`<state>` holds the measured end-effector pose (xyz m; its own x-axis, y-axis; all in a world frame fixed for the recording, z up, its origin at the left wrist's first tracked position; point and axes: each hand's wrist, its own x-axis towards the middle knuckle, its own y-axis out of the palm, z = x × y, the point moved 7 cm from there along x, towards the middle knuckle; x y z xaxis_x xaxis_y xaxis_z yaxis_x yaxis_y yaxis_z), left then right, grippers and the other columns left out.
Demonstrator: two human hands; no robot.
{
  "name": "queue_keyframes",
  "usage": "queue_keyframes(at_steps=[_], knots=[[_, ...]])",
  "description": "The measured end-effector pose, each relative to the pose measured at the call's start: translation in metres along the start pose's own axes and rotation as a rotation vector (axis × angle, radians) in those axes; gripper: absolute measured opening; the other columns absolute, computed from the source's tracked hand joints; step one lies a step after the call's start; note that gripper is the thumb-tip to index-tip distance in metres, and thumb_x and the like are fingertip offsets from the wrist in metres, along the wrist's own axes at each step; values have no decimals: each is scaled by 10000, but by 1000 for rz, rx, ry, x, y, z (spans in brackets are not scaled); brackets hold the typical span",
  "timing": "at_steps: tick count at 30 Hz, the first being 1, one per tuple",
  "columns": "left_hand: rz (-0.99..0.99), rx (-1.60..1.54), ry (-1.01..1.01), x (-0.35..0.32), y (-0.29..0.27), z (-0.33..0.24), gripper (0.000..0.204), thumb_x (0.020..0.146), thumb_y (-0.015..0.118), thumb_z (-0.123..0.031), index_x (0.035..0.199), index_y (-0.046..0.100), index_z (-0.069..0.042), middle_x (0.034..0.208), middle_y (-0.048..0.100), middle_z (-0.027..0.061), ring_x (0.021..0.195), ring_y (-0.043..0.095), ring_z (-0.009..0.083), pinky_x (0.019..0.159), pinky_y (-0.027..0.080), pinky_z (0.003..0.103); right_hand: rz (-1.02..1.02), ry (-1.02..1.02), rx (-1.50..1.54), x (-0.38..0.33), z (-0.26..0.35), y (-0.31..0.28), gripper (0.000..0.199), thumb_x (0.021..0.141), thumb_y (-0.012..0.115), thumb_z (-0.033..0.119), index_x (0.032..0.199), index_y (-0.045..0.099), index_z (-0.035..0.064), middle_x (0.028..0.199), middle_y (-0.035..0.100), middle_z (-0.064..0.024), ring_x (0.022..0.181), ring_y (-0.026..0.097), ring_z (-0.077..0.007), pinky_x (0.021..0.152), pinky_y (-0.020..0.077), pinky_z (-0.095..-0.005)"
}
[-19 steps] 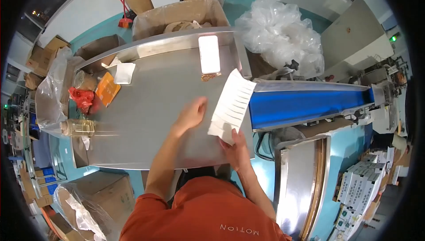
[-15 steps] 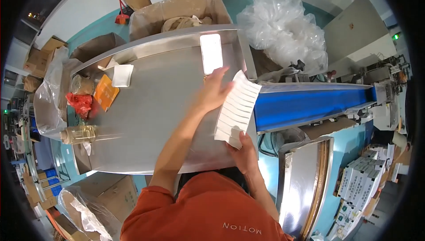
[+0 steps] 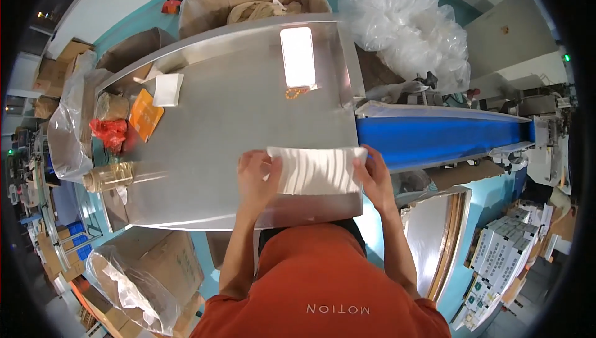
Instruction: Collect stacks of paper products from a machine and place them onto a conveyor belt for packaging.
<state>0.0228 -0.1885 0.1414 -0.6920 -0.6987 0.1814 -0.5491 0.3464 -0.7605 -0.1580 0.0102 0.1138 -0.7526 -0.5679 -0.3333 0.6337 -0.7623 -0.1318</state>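
A white strip with even crosswise ridges (image 3: pixel 318 171), like a row of folded packets, is held level over the near right part of the steel table (image 3: pixel 211 151). My left hand (image 3: pixel 256 179) grips its left end between thumb and fingers. At the other end, my right hand (image 3: pixel 376 179) pinches it in the same way. Beyond the strip lies a bright white phone-shaped slab (image 3: pixel 298 57) with a small orange beaded cord (image 3: pixel 295 92) at its near end.
A blue conveyor belt (image 3: pixel 441 139) runs off right from the table. On the table's left are a white square packet (image 3: pixel 167 90), an orange packet (image 3: pixel 146 115), a red plastic bag (image 3: pixel 110 133) and a clear tape roll (image 3: pixel 108 178). Raised metal rims edge the far side.
The strip has turned from steeply slanted to level and moved nearer to me. My left hand has come back from near the phone-shaped slab and taken hold of its left end.
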Motion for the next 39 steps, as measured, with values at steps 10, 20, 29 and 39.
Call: queue_keyframes(at_steps=[10, 20, 29, 39], knots=[[-147, -296, -206, -40, 14, -15, 841, 890, 652, -305, 1426, 153, 108, 1376, 340, 359, 1285, 359, 474, 1055, 326, 468, 82, 452, 643, 0, -41, 13, 371, 943, 572, 279, 1184, 558, -2, 1018, 616, -42, 828, 582, -139, 734, 440, -246], [168, -354, -385, -9, 21, -10, 884, 875, 639, -418, 1430, 187, 100, 1366, 399, 338, 1256, 448, 401, 1015, 380, 406, 309, 322, 174, 6, -34, 8, 353, 918, 574, 306, 1183, 564, 72, 922, 597, 2, 771, 543, -86, 622, 428, -238], [4, -485, -333, -11, 14, 9, 919, 828, 637, -533, 1466, 232, -10, 1468, 289, 286, 1317, 377, 398, 1039, 370, 401, 294, 361, 218, -1, -37, 1, 351, 925, 568, 320, 1151, 570, 52, 882, 603, -12, 729, 550, -101, 620, 416, -231], [28, 93, -126, -7, 33, -46, 864, 679, 745, -574, 1371, 466, -139, 1491, 214, 245, 1329, 279, 447, 941, 373, 617, 21, 214, 527, 23, -75, -32, 430, 929, 578, 353, 1097, 564, -42, 904, 630, -98, 783, 589, -140, 645, 490, -267]])
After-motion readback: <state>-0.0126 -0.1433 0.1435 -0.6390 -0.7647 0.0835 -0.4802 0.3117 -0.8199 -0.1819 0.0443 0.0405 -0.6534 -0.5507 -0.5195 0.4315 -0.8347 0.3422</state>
